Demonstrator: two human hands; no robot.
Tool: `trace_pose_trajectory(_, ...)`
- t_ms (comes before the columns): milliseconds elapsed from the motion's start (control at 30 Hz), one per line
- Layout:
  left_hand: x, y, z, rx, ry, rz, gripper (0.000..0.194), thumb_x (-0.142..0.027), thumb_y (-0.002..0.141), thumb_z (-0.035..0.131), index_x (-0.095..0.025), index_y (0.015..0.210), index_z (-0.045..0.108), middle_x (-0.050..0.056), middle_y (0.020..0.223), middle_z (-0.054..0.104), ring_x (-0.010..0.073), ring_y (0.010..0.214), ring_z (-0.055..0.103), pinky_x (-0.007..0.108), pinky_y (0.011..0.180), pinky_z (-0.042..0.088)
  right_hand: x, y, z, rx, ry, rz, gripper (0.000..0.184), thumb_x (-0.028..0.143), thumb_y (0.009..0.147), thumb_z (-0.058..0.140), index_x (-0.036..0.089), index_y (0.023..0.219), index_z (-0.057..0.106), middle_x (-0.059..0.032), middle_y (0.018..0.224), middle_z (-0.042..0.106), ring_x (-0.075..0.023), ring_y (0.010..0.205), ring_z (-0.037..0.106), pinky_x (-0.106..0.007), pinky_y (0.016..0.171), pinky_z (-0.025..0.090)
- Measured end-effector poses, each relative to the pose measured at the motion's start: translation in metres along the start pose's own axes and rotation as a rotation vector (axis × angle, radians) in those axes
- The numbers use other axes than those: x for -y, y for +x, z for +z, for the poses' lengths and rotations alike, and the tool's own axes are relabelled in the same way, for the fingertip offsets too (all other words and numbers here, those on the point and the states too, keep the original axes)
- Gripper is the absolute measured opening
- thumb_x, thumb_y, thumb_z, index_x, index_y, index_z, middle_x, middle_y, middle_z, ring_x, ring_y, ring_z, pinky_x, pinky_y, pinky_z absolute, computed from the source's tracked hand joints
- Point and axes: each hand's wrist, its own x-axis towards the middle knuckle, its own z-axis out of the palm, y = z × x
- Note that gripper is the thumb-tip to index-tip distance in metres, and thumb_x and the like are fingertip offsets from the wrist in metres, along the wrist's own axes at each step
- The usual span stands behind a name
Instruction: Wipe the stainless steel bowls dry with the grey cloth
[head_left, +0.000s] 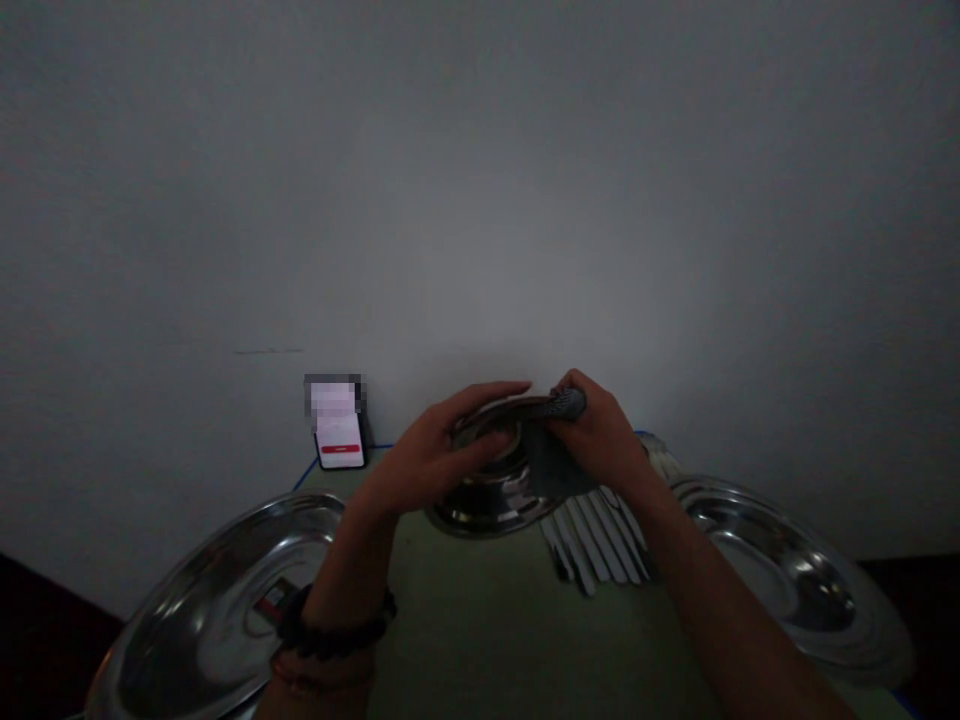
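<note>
My left hand grips a shiny metal bowl, its thumb over the bowl's round middle and its fingers along the far rim. In my right hand is a dark grey cloth, bunched at the bowl's right rim and hanging down against its side. The bowl is held above the table, though its exact height is hard to judge. Just below my right hand lies a row of several metal cutlery pieces, apparently knives, partly hidden by the hand and cloth.
A large metal basin stands at the left with a small red and dark object in it. Another metal basin is at the right. A phone leans on the wall behind the green table.
</note>
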Motion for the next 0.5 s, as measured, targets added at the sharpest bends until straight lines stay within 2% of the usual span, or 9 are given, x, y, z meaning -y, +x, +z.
trace_pose_trajectory(100, 0.0, -0.003, -0.004, -0.15, -0.08, 0.049, 0.057, -0.024, 0.081, 0.066, -0.03, 0.135, 0.049, 0.003, 0.135, 0.057, 0.0272, 0.124, 0.052, 0.045, 0.108, 0.038, -0.007, 0.002, 0.003, -0.158, 0.251, 0.15, 0.026, 0.038, 0.066, 0.07, 0.022, 0.07, 0.049, 0.0044, 0.063, 0.055, -0.0152, 0.062, 0.05, -0.028, 0.058, 0.038)
trace_pose_trajectory(200, -0.001, -0.003, -0.002, -0.33, -0.113, 0.12, 0.074, -0.023, 0.079, 0.068, -0.034, 0.144, 0.035, 0.0, 0.143, 0.05, 0.0271, 0.13, 0.045, 0.043, 0.111, 0.035, -0.01, 0.002, 0.01, -0.202, 0.531, 0.24, 0.029, 0.042, 0.069, 0.068, 0.021, 0.086, 0.057, -0.0017, 0.084, 0.066, -0.0195, 0.078, 0.06, -0.033, 0.07, 0.045)
trace_pose_trajectory(267, -0.002, -0.002, 0.0, -0.405, -0.114, 0.138, 0.078, -0.022, 0.08, 0.067, -0.039, 0.146, 0.027, -0.002, 0.143, 0.049, 0.0256, 0.13, 0.046, 0.043, 0.112, 0.034, -0.01, 0.002, 0.01, -0.229, 0.527, 0.228, 0.03, 0.042, 0.071, 0.066, 0.02, 0.09, 0.058, -0.0037, 0.089, 0.067, -0.0208, 0.083, 0.06, -0.035, 0.074, 0.046)
trace_pose_trajectory(333, -0.003, -0.001, 0.001, -0.403, -0.126, 0.129, 0.074, -0.021, 0.081, 0.066, -0.039, 0.144, 0.031, -0.003, 0.141, 0.051, 0.0249, 0.129, 0.048, 0.043, 0.112, 0.034, -0.007, 0.003, 0.005, -0.256, 0.362, 0.185, 0.027, 0.04, 0.07, 0.067, 0.02, 0.085, 0.057, -0.0029, 0.083, 0.065, -0.0204, 0.079, 0.059, -0.035, 0.072, 0.044)
trace_pose_trajectory(400, -0.003, -0.002, -0.001, -0.349, -0.148, 0.104, 0.064, -0.022, 0.081, 0.066, -0.037, 0.139, 0.042, -0.002, 0.14, 0.053, 0.0257, 0.127, 0.049, 0.043, 0.111, 0.035, -0.002, 0.003, -0.003, -0.233, 0.164, 0.132, 0.021, 0.035, 0.068, 0.067, 0.021, 0.076, 0.053, -0.0001, 0.073, 0.061, -0.0185, 0.07, 0.055, -0.033, 0.065, 0.042)
trace_pose_trajectory(500, -0.003, -0.003, -0.005, -0.165, -0.158, 0.027, 0.056, -0.022, 0.082, 0.065, -0.036, 0.134, 0.049, 0.0, 0.134, 0.059, 0.0265, 0.122, 0.055, 0.045, 0.106, 0.041, 0.01, 0.0, -0.012, -0.095, -0.045, 0.043, 0.021, 0.026, 0.068, 0.065, 0.023, 0.067, 0.044, 0.0038, 0.061, 0.052, -0.0153, 0.06, 0.049, -0.028, 0.056, 0.034)
